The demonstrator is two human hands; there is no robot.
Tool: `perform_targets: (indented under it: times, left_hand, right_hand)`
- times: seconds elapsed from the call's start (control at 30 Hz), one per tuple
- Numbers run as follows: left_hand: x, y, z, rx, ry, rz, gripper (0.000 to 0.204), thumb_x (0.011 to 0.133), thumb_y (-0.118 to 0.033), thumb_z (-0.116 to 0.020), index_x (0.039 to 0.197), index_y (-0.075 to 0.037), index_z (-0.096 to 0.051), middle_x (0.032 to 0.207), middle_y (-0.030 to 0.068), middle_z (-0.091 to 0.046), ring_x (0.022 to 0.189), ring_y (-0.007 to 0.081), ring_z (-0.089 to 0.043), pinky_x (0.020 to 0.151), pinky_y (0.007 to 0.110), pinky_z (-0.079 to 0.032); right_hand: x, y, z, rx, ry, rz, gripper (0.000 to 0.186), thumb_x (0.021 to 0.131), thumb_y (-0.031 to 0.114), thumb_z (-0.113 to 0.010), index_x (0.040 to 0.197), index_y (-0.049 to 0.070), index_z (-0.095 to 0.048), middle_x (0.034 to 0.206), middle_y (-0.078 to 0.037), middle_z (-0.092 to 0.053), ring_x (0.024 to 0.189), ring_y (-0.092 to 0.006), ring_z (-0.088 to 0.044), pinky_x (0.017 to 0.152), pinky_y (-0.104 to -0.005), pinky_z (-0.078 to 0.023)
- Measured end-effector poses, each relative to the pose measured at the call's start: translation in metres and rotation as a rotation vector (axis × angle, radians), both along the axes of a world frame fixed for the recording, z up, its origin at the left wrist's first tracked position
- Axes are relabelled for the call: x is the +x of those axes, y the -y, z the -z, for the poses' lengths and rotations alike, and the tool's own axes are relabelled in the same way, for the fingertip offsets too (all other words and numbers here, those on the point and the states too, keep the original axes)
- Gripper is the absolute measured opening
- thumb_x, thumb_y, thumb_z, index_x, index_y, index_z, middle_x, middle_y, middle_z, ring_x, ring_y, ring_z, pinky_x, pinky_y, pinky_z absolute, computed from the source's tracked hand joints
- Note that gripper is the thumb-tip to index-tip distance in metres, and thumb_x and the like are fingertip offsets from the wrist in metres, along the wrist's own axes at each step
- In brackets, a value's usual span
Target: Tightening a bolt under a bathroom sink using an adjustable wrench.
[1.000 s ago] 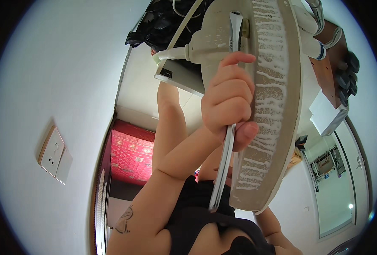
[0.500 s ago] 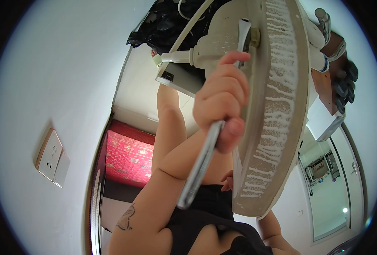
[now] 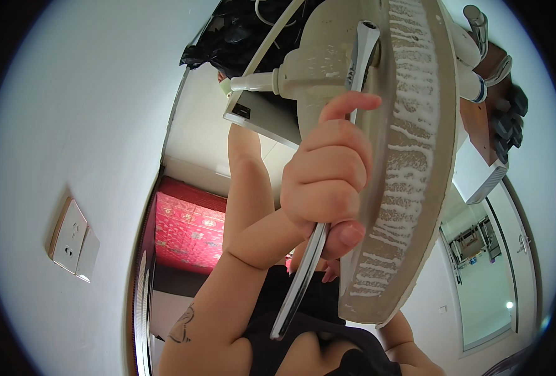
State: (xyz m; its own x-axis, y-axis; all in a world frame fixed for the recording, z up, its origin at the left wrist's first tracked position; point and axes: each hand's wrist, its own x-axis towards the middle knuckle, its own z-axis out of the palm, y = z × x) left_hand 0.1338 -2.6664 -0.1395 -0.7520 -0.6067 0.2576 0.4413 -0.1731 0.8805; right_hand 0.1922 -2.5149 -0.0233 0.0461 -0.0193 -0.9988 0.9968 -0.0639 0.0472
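Note:
A long chrome wrench (image 3: 300, 282) is gripped in my left hand (image 3: 328, 169), its fingers wrapped round the shaft and the index finger stretched out. The wrench's upper end rests close against the underside of a beige washbasin (image 3: 328, 37), covering the fitting there. White streaks of dried adhesive run along the basin's rough rim face (image 3: 409, 138). A pale drain pipe (image 3: 256, 83) sticks out of the basin. Only a few fingertips of my right hand (image 3: 332, 271) show beside the basin's lower edge; the basin hides the rest.
A wall with a socket plate (image 3: 74, 241) stands at the left. Black plastic bags (image 3: 227, 44) and a grey panel (image 3: 265, 116) lie beyond the basin. Right of it are a chrome tap (image 3: 476, 28) and a white box (image 3: 478, 172). A red quilted cloth (image 3: 190, 229) lies behind my arm.
My left hand and the wrench shaft have swung slightly downward, the wrench's lower end moving farther down. Its upper end now covers more of the yellowish fitting under the basin.

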Motion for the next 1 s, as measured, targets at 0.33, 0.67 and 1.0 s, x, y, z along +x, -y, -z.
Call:
perform_targets:
  times: [0.33, 0.67, 1.0]
  left_hand:
    - [0.002, -0.012, 0.003, -0.016, 0.016, -0.075, 0.034, 0.09, -0.035, -0.045, 0.067, -0.015, -0.03, 0.063, -0.001, -0.036, 0.064, 0.0149, -0.045, 0.11, 0.057, -0.02]
    - [0.001, -0.008, 0.007, 0.028, -0.02, -0.09, 0.034, 0.09, -0.034, -0.044, 0.066, -0.015, -0.029, 0.063, -0.0008, -0.035, 0.063, 0.0155, -0.043, 0.112, 0.056, -0.016]
    - [-0.003, 0.027, 0.0, 0.071, -0.013, -0.003, 0.033, 0.089, -0.027, -0.042, 0.064, -0.013, -0.027, 0.061, 0.0006, -0.033, 0.062, 0.017, -0.041, 0.11, 0.057, -0.02]
  right_hand:
    - [0.002, -0.008, 0.015, -0.028, 0.009, -0.029, 0.024, 0.088, 0.01, -0.063, 0.107, -0.004, -0.055, 0.079, -0.011, -0.06, 0.07, -0.0205, -0.063, 0.061, -0.0296, -0.054]
    - [0.016, -0.033, 0.004, -0.077, 0.013, -0.077, 0.025, 0.088, 0.015, -0.065, 0.103, -0.004, -0.058, 0.077, -0.009, -0.061, 0.069, -0.019, -0.063, 0.061, -0.0304, -0.053]
    - [0.008, -0.01, 0.007, -0.405, 0.078, -0.753, 0.026, 0.096, 0.023, -0.052, 0.1, -0.002, -0.06, 0.081, -0.005, -0.061, 0.073, -0.0152, -0.061, 0.069, -0.0271, -0.05]
